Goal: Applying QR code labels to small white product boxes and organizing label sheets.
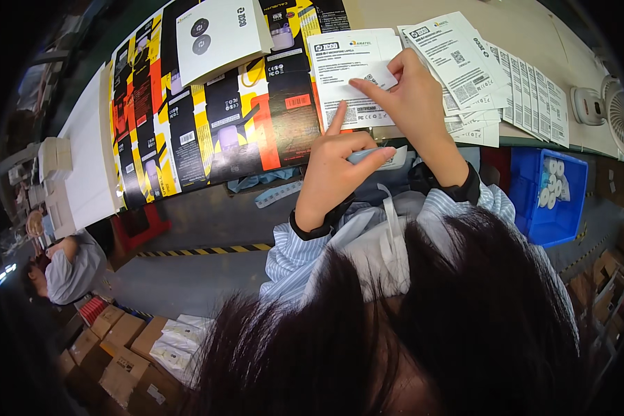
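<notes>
My right hand [416, 104] pinches a small white sticker [378, 78] between thumb and forefinger over a white printed leaflet [350, 69] on the table edge. My left hand [336, 170] is closed around a small grey-white object [385, 158], its forefinger raised and touching the leaflet's lower edge. Both wrists show black cuffs under striped blue sleeves. My own dark hair fills the lower part of the view.
Flat black, yellow and red carton blanks [208, 125] lie fanned out to the left, a white card [218, 35] on top. More leaflets [506, 83] spread to the right. A small fan [613, 111] stands far right, a blue bin [551, 201] below it. A seated person [66, 267] is at lower left.
</notes>
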Motion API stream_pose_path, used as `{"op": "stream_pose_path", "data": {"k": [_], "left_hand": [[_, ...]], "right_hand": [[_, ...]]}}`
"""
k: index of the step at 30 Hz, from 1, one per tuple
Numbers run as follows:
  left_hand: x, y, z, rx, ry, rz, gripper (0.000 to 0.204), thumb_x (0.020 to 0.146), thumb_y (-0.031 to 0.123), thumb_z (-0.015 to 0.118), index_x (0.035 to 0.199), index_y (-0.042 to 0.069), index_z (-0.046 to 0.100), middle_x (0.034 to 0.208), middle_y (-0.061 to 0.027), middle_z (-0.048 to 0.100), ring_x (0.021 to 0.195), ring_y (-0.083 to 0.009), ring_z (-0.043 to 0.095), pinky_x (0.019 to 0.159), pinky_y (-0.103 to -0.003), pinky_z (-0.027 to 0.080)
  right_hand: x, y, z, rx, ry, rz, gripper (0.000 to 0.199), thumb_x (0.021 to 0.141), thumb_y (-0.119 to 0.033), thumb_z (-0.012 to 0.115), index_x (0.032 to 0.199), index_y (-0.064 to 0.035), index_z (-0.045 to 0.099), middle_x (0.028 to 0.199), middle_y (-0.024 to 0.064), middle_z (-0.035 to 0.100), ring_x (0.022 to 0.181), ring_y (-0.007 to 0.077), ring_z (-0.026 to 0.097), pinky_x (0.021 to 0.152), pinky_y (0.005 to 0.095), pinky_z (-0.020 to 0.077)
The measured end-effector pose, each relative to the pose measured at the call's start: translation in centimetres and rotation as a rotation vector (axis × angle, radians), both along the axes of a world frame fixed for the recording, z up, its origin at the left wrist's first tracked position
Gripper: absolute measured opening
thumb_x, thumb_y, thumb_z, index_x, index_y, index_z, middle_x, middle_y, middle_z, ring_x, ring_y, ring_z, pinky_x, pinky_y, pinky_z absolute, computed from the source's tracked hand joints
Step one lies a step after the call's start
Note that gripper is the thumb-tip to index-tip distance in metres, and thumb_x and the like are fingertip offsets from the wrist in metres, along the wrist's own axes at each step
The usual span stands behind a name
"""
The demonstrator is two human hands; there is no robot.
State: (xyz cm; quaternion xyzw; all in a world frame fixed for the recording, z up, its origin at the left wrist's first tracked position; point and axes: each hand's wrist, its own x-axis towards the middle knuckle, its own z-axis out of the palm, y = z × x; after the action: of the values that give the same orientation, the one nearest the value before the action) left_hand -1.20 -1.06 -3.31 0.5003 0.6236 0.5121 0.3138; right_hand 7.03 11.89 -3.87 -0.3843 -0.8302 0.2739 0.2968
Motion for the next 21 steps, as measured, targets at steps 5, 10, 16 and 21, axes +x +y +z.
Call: {"op": "stream_pose_path", "data": {"k": [5,10,16,21], "left_hand": [[-0.1,0.2,-0.2,-0.017,0.020,-0.029,0.024,0.074,0.014,0.067,0.060,-0.002,0.056,0.047,-0.0056,0.045,0.043,-0.0208,0.042,0.110,-0.040,0.018],[-0.1,0.1,-0.4,0.007,0.016,-0.017,0.024,0.074,0.014,0.067,0.060,-0.001,0.055,0.048,-0.0061,0.045,0.044,-0.0219,0.043,0.110,-0.041,0.018],[-0.1,0.0,-0.3,0.015,0.001,-0.015,0.024,0.074,0.014,0.067,0.060,-0.001,0.054,0.048,-0.0066,0.046,0.046,-0.0238,0.043,0.110,-0.041,0.018],[-0.1,0.0,-0.5,0.019,0.001,-0.017,0.024,0.074,0.014,0.067,0.060,-0.001,0.055,0.049,-0.0067,0.047,0.047,-0.0252,0.045,0.110,-0.041,0.018]], "right_hand": [[0.5,0.5,-0.3,-0.457,0.267,0.040,0.032,0.075,-0.028,0.071,0.079,-0.0003,0.055,0.066,0.0053,0.058,0.056,0.0097,0.053,0.049,0.0240,0.0420],[0.7,-0.2,1.3,-0.835,0.449,0.116,0.020,0.080,-0.015,0.065,0.090,0.0021,0.061,0.073,0.0027,0.062,0.054,0.0057,0.050,0.049,0.0189,0.0401],[0.8,0.5,1.3,-0.801,0.266,0.097,0.016,0.077,-0.012,0.068,0.084,0.0019,0.064,0.069,0.0035,0.062,0.052,0.0051,0.050,0.047,0.0175,0.0395],[0.3,1.0,0.2,-0.746,0.274,0.098,0.015,0.075,-0.012,0.070,0.080,-0.0002,0.063,0.064,-0.0003,0.058,0.048,0.0018,0.046,0.040,0.0143,0.0313]]}}
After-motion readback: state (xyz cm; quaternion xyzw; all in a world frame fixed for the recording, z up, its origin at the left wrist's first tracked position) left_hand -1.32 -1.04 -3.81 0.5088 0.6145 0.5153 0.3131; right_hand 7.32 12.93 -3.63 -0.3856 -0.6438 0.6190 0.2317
